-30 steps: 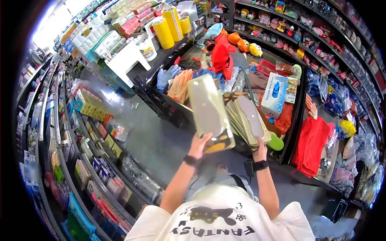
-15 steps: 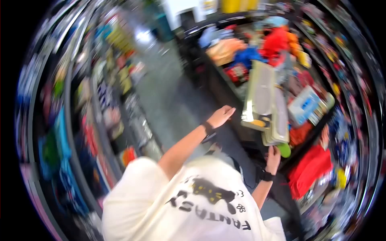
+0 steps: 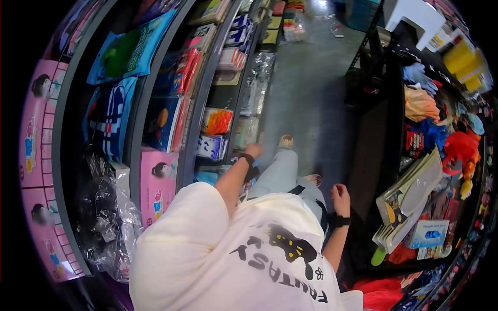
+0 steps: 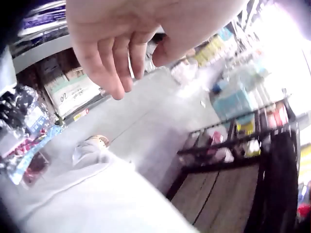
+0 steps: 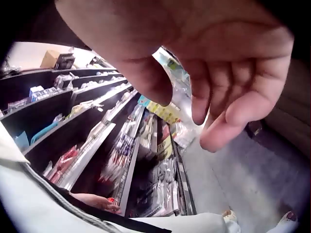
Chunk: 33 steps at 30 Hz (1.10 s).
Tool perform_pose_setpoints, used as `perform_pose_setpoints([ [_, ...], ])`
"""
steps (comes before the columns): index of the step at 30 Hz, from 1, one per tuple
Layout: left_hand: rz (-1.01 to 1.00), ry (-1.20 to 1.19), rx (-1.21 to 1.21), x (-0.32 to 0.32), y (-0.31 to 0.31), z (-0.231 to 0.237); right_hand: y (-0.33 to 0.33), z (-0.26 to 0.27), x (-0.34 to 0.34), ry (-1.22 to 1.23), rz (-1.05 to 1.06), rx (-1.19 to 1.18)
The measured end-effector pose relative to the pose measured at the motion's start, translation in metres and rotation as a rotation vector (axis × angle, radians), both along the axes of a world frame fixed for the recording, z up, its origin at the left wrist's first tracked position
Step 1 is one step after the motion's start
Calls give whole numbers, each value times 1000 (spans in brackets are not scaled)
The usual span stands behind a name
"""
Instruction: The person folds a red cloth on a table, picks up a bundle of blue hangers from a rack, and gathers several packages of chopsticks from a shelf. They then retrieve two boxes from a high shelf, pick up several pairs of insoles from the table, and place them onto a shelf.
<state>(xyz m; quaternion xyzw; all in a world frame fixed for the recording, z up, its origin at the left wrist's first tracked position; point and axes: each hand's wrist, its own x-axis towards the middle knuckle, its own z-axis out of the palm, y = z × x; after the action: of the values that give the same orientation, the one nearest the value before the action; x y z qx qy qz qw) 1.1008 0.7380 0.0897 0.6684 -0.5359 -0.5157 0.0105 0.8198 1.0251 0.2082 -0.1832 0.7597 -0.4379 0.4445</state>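
My left hand (image 3: pixel 253 151) hangs beside the left shelving in the head view, its fingers loosely extended and holding nothing in the left wrist view. My right hand (image 3: pixel 340 199) hangs by my right leg with loosely bent fingers, and the right wrist view shows nothing in its grasp. To its right, a stack of insole packs (image 3: pixel 410 194) leans on the display table, pale with grey sole shapes inside. A rounded green end (image 3: pixel 378 256) sticks out under the stack. Nearest the left hand are packets with blue print (image 3: pixel 210 147) on a low shelf.
Tiered shelves (image 3: pixel 187 111) of packaged goods line my left. The dark side of the display table (image 3: pixel 365 171) bounds the right, with orange gloves (image 3: pixel 421 103) and a disposable-glove box (image 3: pixel 428 234) on top. Grey floor (image 3: pixel 306 88) runs between them.
My left hand has let go of an insole pack, which now lies on the stack. My right hand has left the stack. The view has swung left toward the shelves and aisle.
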Motion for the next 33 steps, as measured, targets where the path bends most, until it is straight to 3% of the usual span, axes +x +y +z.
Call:
perform_pose_setpoints([
  [2, -217, -81, -169, 28, -34, -45, -22, -4, -6, 27, 70, 13],
  [6, 501, 769, 94, 28, -90, -12, -51, -21, -10, 31, 19, -5],
  [11, 702, 526, -38, -1, -168, 27, -64, -38, -12, 35, 37, 96],
  [14, 854, 529, -1, 9, -219, 2, -70, -43, -8, 24, -5, 150],
  [21, 992, 432, 23, 3, -283, -4, -96, -58, -5, -5, -77, 246],
  [23, 1064, 438, -22, 6, -301, -27, -110, -64, -7, -34, -80, 258],
  [33, 1270, 429, 83, 5, -342, -55, -164, -83, -11, -161, -113, 461],
])
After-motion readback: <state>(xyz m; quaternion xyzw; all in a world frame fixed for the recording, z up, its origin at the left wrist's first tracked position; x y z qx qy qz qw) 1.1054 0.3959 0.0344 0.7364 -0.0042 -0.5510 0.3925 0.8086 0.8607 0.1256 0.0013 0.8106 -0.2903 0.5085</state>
